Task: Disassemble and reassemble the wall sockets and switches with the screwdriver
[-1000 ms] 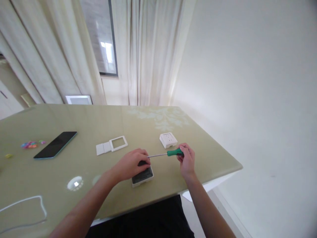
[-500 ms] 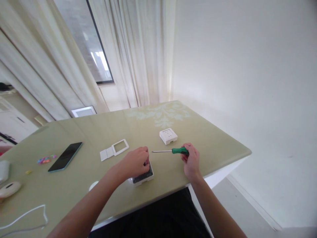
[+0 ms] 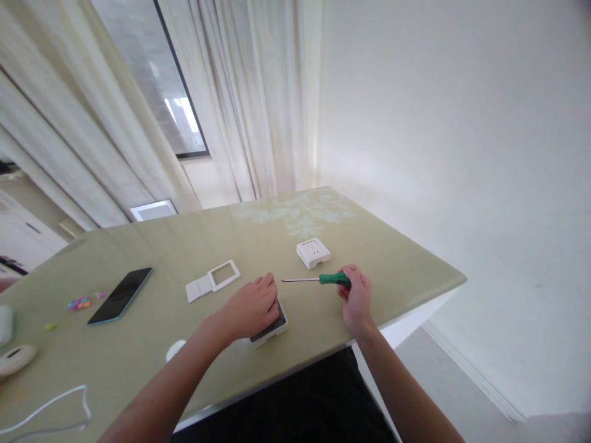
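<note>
Left hand (image 3: 252,306) holds module (image 3: 276,327), mostly hidden; right hand (image 3: 356,298) grips screwdriver (image 3: 329,279).

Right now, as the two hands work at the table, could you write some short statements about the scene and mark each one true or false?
1. The right hand holds the green-handled screwdriver. True.
2. The screwdriver's metal tip touches the white square socket. False: the tip points toward the left hand, apart from the socket.
3. The left hand lies over the white box with a dark top, fingers curled around it. True.
4. The black smartphone lies right of the socket. False: it lies far to the left on the olive-green table.
5. The white square frame lies flat between smartphone and socket. True.
</note>
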`<state>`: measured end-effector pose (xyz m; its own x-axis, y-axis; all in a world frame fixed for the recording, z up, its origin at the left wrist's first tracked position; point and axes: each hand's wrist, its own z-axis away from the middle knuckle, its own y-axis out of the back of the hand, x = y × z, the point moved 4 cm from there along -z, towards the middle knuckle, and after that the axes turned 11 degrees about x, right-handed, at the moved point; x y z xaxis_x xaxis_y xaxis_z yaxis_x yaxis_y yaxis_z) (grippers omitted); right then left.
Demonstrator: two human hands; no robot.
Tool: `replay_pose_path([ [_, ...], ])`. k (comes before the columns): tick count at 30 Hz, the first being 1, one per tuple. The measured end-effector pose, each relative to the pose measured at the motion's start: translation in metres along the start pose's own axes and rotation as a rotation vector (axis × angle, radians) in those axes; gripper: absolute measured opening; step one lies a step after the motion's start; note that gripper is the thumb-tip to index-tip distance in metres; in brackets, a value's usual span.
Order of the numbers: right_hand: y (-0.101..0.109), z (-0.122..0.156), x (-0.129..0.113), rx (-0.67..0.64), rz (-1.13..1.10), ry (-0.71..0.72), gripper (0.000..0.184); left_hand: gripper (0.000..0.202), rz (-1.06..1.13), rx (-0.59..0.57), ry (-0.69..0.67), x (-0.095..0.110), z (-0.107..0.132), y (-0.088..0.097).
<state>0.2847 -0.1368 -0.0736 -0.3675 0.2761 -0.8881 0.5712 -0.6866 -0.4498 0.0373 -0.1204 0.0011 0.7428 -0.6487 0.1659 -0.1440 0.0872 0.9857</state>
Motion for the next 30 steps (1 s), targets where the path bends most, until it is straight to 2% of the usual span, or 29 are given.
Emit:
replay_pose_path([
  [2,-0.001,0.001,-0.001,-0.018,-0.012,0.012,0.031,0.024,0.075,0.017,0.014,-0.008,0.007,0.003],
  [6,-0.010,0.001,-0.007,-0.087,-0.049,0.055,0.034,0.074,0.220,-0.014,0.035,-0.027,0.021,0.000],
  [8,-0.020,0.000,-0.015,-0.146,-0.051,0.092,0.035,0.083,0.273,-0.036,0.035,-0.036,0.020,-0.006],
  [11,-0.044,-0.003,-0.032,-0.247,-0.026,0.170,0.035,0.083,0.330,-0.022,0.034,-0.048,0.006,-0.014],
  [14,-0.075,-0.007,-0.054,-0.346,0.029,0.278,0.031,0.084,0.359,-0.015,0.047,-0.061,-0.019,-0.017],
  [19,-0.134,-0.005,-0.095,-0.586,0.249,0.657,0.029,0.099,0.377,-0.111,0.058,-0.079,-0.056,-0.015],
  [21,-0.156,-0.002,-0.103,-0.702,0.350,0.774,0.030,0.097,0.376,-0.158,0.048,-0.082,-0.065,-0.012],
  [25,-0.190,0.002,-0.099,-0.916,0.535,0.823,0.035,0.085,0.367,-0.202,0.057,-0.088,-0.071,-0.009],
  [30,-0.205,0.002,-0.074,-1.074,0.634,0.833,0.034,0.077,0.400,-0.225,0.071,-0.094,-0.066,-0.017],
])
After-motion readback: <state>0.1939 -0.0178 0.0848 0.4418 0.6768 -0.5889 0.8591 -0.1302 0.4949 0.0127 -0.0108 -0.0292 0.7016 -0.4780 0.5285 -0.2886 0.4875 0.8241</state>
